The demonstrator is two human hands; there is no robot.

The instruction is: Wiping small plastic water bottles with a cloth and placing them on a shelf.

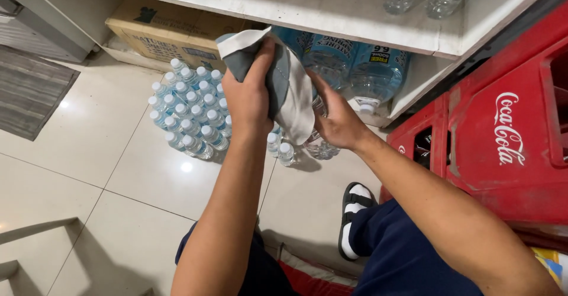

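My left hand (248, 98) grips a grey and white cloth (290, 92), bunched and wrapped over a clear plastic water bottle (320, 147). My right hand (334, 118) holds that bottle from the right side; only its lower part shows below the cloth. Both hands are raised above the tiled floor, in front of a low white shelf (331, 12). Just below the hands stand two small capped bottles (281, 149) on the floor.
A shrink-wrapped pack of small water bottles (189, 110) sits on the floor at left, a cardboard box (171, 33) behind it. Large blue-tinted water jugs (361, 71) lie under the shelf. Red plastic crates (503, 130) stand at right. My sandalled foot (354, 213) rests below.
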